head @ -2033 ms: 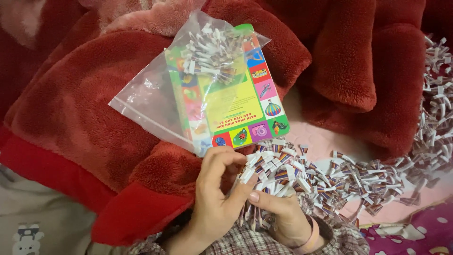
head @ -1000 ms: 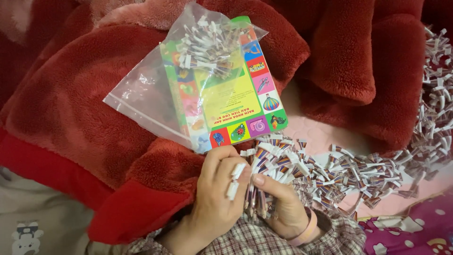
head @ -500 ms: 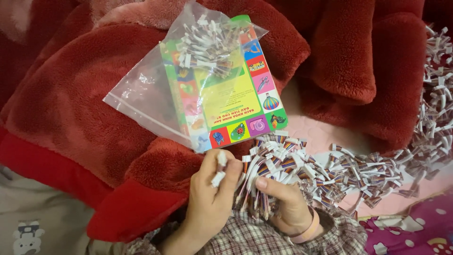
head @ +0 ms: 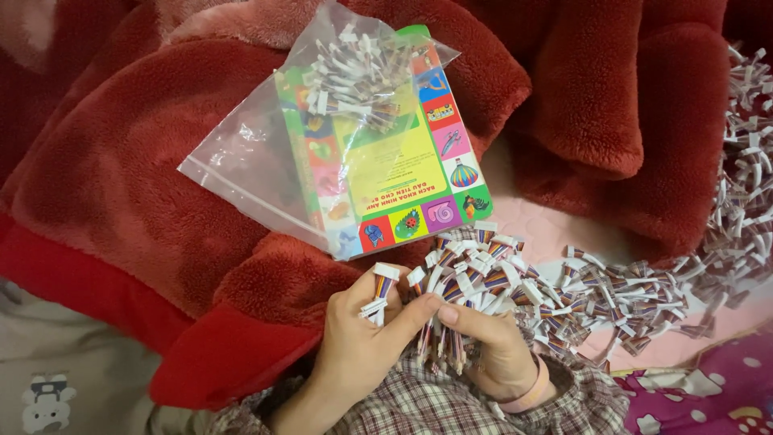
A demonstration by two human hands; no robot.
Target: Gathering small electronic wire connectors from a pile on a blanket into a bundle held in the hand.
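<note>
Wire pieces, short and multicoloured with white plastic connectors at the ends, fill this scene. The left hand (head: 354, 354) pinches one short wire lead (head: 378, 294) between thumb and fingers, its grip closed on the piece just below the white plug. The right hand (head: 491, 354) is clamped around a bundle of wire leads (head: 467, 290), the wires gathered in the fist and the white ends fanning upward, touching the left fingertips. More of the same lie in a loose heap (head: 628, 302) on the pink bedding (head: 547, 229) to the right. Above, a clear zip bag (head: 266, 169) rests on a red fleece blanket (head: 121, 185) beside a colourful picture book (head: 394, 177), with a small cluster of leads on top. These leads look very light and limp, with thin wires that bend easily and tangle; the rigid plug seems the surest spot to hold, since pulling on the strands could snag neighbours.
</note>
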